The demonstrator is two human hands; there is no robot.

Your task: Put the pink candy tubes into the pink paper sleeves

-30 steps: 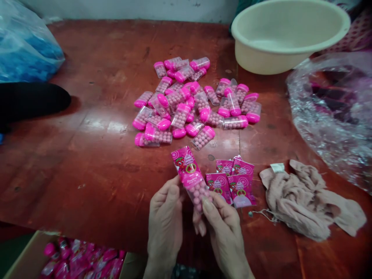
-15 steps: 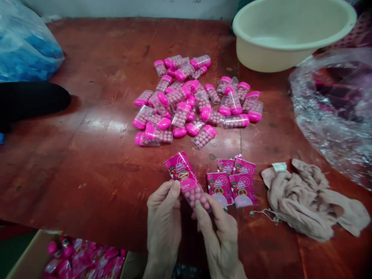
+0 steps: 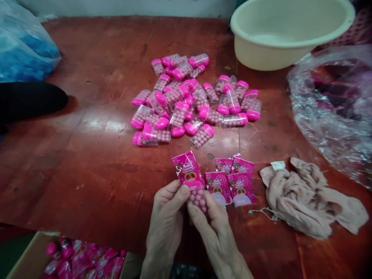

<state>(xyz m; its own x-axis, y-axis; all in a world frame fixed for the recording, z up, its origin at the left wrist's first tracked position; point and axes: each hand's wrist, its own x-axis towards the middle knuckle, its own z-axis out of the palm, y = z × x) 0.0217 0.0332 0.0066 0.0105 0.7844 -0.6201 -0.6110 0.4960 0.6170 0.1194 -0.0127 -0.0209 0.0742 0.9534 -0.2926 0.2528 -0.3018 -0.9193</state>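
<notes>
Both hands are closing on one package: left hand (image 3: 167,211) is pinching the printed sleeve (image 3: 188,169) around its near left edge, thumb on top; right hand (image 3: 217,223) is gripping the clear container (image 3: 198,198) of pink balls by its near end. Sleeve is covering the far part, cap not showing. Doing this well probably means keeping the right grip firm, the left pinch light, and sleeve and container lining up straight, so the thin film isn't creasing or tearing. Container is sitting between the two hands, tilting toward far left, over the near part of the table (image 3: 87,178). Loose sleeves (image 3: 217,186) are lying just far and right of the right hand; capped containers (image 3: 178,114) are lying in a pile farther off, beyond both hands
</notes>
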